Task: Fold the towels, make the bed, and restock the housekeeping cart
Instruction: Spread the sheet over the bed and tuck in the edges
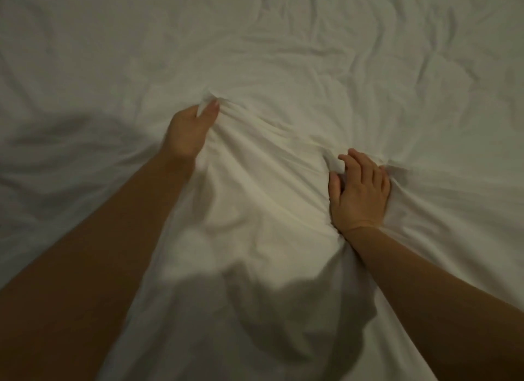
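Note:
A wrinkled white bed sheet (283, 68) fills the whole view. My left hand (190, 131) reaches out over it and pinches a small bunch of the cloth between thumb and fingers. Folds run from that pinch toward me. My right hand (358, 190) lies lower and to the right, pressing down on the sheet with loosely bent fingers spread, the cloth bunched around them. Between the two hands the sheet is drawn into long creases.
Only the sheet is in view, with a dark shadow (283, 318) falling across its near part between my forearms. The far part of the sheet lies in loose wrinkles.

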{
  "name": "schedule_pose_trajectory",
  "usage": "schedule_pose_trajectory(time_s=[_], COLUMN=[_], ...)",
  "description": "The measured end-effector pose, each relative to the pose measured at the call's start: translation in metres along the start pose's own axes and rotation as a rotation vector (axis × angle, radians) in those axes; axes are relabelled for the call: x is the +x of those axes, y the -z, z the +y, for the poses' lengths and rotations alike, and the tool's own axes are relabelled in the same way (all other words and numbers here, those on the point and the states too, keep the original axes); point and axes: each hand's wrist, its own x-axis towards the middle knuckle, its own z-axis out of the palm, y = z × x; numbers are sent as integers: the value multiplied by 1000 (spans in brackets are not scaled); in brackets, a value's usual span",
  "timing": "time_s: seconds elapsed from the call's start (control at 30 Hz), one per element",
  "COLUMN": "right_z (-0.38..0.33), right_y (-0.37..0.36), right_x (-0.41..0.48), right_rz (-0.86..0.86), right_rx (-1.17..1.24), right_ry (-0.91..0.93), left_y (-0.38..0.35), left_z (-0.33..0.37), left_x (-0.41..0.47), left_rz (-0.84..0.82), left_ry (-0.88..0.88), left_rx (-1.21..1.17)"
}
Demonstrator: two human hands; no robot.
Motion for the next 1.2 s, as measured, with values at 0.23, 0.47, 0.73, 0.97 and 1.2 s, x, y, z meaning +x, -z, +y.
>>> schedule_pose_trajectory(time_s=[0.23, 0.47, 0.73, 0.97, 1.2], right_z=[-10, -8, 88, 225, 306], right_y=[37, 52, 126, 206, 260], right_x=[31, 53, -44, -84, -87], right_rz=[15, -237, -321, -276, -203], right_rx=[92, -69, -239, -313, -93], right_ry=[-76, -98, -68, -482, -891], left_y=[-8, -25, -137, -224, -271], left_z=[-9, 0, -39, -35, -23], left_x=[6, 0, -195, -314, -338], left_rz=[175, 286, -73, -390, -436], left_ry=[-87, -89, -530, -552, -467], left_rx=[79, 618, 1069, 1161, 1205])
